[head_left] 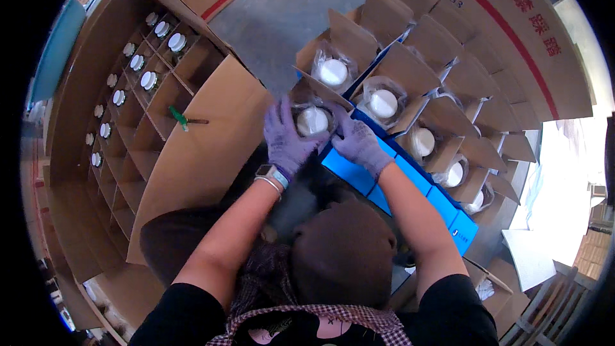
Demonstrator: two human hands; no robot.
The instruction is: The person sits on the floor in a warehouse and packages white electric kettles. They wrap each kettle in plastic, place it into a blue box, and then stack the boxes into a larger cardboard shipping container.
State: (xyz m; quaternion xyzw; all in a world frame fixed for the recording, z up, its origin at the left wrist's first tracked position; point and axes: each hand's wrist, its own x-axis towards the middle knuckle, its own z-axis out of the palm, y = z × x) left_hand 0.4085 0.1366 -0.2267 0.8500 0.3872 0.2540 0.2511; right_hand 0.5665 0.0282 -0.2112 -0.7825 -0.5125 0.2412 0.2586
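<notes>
A glass jar with a white lid [313,122], wrapped in clear plastic, stands between my hands at the near left corner of a row of open blue boxes. My left hand [286,138], in a purple glove, curls round the jar's left and near side. From the right, my right hand [360,143], gloved the same way, closes against the jar and the box edge; its fingertips are partly hidden. More plastic-wrapped jars [384,103] with white lids stand in the compartments beyond and to the right. Blue box fronts [409,176] run below my right wrist.
At the left stands a large divided carton [186,67] holding several white-lidded jars [148,80]. A green-handled tool [182,119] lies on its flap [214,147]. Upright cardboard dividers [448,109] and a tall carton flap [512,38] rise at the right.
</notes>
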